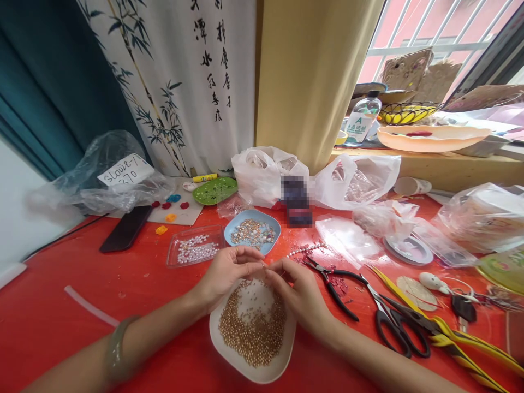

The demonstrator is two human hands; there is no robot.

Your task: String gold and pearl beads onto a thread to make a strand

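My left hand [229,271] and my right hand [298,289] meet fingertip to fingertip over a white dish [224,349] full of small gold beads [254,327]. Both hands are pinched closed on something tiny where they touch; I cannot make out what it is. A thin strand of pearls [305,250] runs from the fingers toward the upper right. A ring shows on the left hand and a bangle [115,349] on the left wrist.
On the red table [61,305]: a blue dish of mixed beads [254,232], a clear tray of pearls [195,248], a phone [125,228], pliers [331,278], scissors [393,319], yellow-handled tool [458,341], plastic bags [270,172], a green dish [215,190].
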